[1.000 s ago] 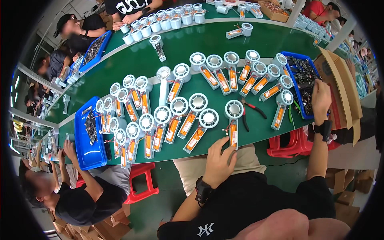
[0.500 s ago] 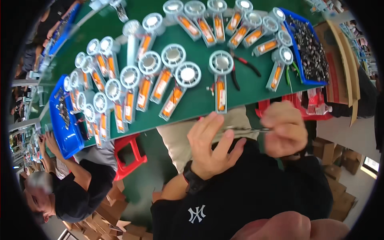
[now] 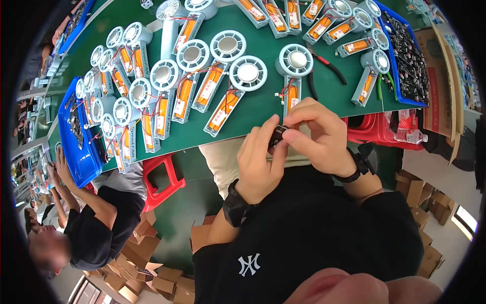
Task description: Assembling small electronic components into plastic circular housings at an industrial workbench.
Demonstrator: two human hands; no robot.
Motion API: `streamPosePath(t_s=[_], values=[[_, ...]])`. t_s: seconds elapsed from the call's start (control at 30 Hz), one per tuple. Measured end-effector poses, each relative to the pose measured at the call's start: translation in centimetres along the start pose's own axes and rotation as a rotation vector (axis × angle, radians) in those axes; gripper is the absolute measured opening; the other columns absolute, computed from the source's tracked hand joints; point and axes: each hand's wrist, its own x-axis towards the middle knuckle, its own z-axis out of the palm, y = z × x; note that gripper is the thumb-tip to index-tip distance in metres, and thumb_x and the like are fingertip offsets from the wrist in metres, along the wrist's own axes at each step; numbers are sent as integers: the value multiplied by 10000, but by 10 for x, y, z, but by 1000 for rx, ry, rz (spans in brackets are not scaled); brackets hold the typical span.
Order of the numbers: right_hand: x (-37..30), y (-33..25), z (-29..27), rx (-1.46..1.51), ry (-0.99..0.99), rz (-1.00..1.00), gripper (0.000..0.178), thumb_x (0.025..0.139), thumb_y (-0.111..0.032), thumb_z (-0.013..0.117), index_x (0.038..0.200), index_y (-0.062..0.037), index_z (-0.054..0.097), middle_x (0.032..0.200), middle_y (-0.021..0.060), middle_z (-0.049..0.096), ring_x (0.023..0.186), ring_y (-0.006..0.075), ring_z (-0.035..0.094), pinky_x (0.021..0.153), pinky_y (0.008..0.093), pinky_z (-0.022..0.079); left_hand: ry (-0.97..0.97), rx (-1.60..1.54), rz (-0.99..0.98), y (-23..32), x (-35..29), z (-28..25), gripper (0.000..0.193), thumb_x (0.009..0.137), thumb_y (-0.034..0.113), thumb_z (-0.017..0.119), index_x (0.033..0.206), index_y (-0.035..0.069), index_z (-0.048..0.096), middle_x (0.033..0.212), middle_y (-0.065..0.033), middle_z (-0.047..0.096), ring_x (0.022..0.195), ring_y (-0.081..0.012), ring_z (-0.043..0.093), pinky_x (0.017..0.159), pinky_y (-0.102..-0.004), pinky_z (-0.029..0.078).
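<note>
Fingers (image 3: pixel 267 136) of the left hand (image 3: pixel 257 164) and right hand (image 3: pixel 324 139) are nearly closed, pinching 1 dark part (image 3: pixel 277 135) between them. 1 fan (image 3: pixel 295 66) lies just past them on the table (image 3: pixel 259 109), its long handle (image 3: pixel 292 92) pointing their way; the right hand is nearer.

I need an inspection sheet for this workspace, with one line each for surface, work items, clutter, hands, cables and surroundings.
Surface: green table, crowded with units.
Work items: small dark part, pinched in the fingers; nearest light-blue fan unit just beyond, orange insert partly hidden.
Clutter: red-and-black-handled pliers beside that unit; right blue tray full of dark parts; left blue tray partly filled.
Hands: left hand and right hand both grip the dark part.
Cables: thin red wires on fan units.
Surroundings: another person at left; cardboard boxes on the floor.
</note>
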Motion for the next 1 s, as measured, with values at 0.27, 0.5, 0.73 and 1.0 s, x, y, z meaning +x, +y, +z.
streamPosePath(t_s=[0.27,0.5,0.73,1.0], values=[[31,16,-15,-506,65,-238,293,831,96,738,1101,-11,693,1139,128,669,772,139,640,587,246,489,202,-683,-477,0,10,0,404,986,96,697,1336,-61,570,977,-93,641,828,-172,605,866,-335,530],[15,5,0,-426,-123,-283,381,798,67,766,1159,-29,692,1149,129,670,716,132,642,566,239,492,259,-545,-197,-14,-5,2,484,992,179,718,1365,-57,518,1080,-98,552,881,-184,587,913,-372,526],[10,6,-8,-169,-250,-124,404,801,48,768,1191,-11,678,1118,159,677,764,168,665,635,281,527,388,-802,-140,3,-4,-6,537,971,235,755,1377,-21,515,1105,-130,602,961,-237,633,873,-386,534],[28,1,-25,-62,-261,-160,395,787,75,744,1169,-10,697,1070,163,700,796,216,683,706,320,551,83,-861,-201,6,-2,-33,467,906,44,780,1303,-7,540,1190,-174,607,1027,-263,675,906,-365,551]])
